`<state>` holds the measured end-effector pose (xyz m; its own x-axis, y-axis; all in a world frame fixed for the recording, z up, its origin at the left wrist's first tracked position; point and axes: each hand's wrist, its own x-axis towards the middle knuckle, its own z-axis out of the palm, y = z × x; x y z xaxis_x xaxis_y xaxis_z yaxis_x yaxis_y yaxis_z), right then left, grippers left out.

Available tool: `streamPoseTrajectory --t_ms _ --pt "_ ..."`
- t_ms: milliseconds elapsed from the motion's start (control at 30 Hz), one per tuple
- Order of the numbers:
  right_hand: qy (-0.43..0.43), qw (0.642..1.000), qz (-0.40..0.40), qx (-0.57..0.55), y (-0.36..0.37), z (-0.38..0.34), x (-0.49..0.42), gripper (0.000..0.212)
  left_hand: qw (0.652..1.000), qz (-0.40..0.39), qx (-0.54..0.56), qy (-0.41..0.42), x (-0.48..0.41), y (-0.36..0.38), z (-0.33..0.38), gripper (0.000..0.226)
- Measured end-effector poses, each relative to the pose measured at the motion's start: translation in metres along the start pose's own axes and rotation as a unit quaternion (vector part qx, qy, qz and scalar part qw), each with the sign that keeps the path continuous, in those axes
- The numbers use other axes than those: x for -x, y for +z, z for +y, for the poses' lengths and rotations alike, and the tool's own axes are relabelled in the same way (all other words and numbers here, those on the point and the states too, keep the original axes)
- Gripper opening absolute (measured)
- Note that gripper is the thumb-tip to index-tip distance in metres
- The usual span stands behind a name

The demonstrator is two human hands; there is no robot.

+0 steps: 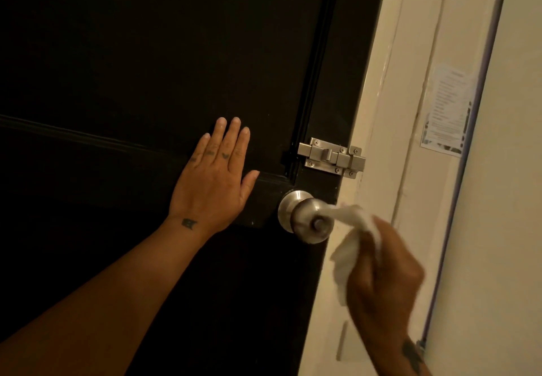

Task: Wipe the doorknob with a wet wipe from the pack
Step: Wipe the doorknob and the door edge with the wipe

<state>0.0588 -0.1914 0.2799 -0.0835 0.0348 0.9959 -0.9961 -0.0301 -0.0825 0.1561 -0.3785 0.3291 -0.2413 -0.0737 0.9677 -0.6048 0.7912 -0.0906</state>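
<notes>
My left hand [211, 182] lies flat, fingers [231, 138] spread, on the black wooden door [132, 67]. My right hand [384, 276] pinches the crumpled white wet wipe [350, 246] touching the round brushed-steel doorknob [308, 220] near the door's right edge; I should wrap it fully around and twist.

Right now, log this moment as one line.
left hand flat on black door | right hand holds white wipe | wipe touching silver round doorknob

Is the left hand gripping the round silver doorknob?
No, the left hand lies flat on the black door, beside the round silver doorknob.
</notes>
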Motion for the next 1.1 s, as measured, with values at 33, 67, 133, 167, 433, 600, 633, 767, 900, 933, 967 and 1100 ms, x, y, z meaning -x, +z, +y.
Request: streamPoseTrajectory --t_ms 33,67,133,167,433,600,633,767,900,933,967,1100 --pt "0.015 0.999 0.049 0.019 -0.005 0.004 -0.006 0.026 1.000 -0.001 -0.001 0.000 0.000 0.000 0.000 0.063" --pt "0.029 0.996 0.078 0.039 -0.008 0.009 -0.011 0.022 1.000 -0.002 -0.001 0.001 0.000 0.000 0.000 0.063" --pt "0.065 0.993 0.086 0.054 -0.007 0.017 -0.019 0.024 1.000 -0.003 -0.001 0.003 0.000 -0.001 0.000 0.063" --pt "0.083 0.993 0.073 0.047 -0.003 0.018 -0.020 0.029 1.000 -0.002 0.001 0.002 0.000 0.000 0.000 0.063" --pt "0.078 0.996 -0.033 -0.020 0.026 0.007 0.003 0.037 1.000 0.007 0.002 -0.005 0.000 0.001 0.000 0.063" --pt "0.054 0.997 -0.058 0.024 0.038 0.002 0.037 0.045 1.000 0.013 -0.006 0.000 0.001 0.002 0.000 0.065" --pt "0.044 0.996 -0.062 0.038 0.041 0.001 0.039 0.048 1.000 0.014 -0.007 0.000 0.001 0.002 -0.001 0.065" --pt "0.010 0.996 -0.034 0.083 0.050 0.000 0.028 0.049 1.000 0.016 0.000 -0.003 0.001 0.003 -0.001 0.066" --pt "-0.023 0.995 -0.006 0.097 0.052 0.003 0.035 0.053 1.000 0.016 0.011 -0.007 0.002 0.003 -0.001 0.065" --pt "-0.034 0.994 -0.006 0.103 0.051 0.004 0.039 0.053 1.000 0.016 0.013 -0.007 0.002 0.004 -0.001 0.065" --pt "-0.044 0.994 -0.007 0.103 0.049 0.006 0.042 0.052 1.000 0.017 0.013 -0.007 0.003 0.004 -0.001 0.065" --pt "-0.056 0.993 0.007 0.107 0.049 0.008 0.031 0.050 1.000 0.023 0.013 -0.005 0.002 0.005 -0.001 0.065"
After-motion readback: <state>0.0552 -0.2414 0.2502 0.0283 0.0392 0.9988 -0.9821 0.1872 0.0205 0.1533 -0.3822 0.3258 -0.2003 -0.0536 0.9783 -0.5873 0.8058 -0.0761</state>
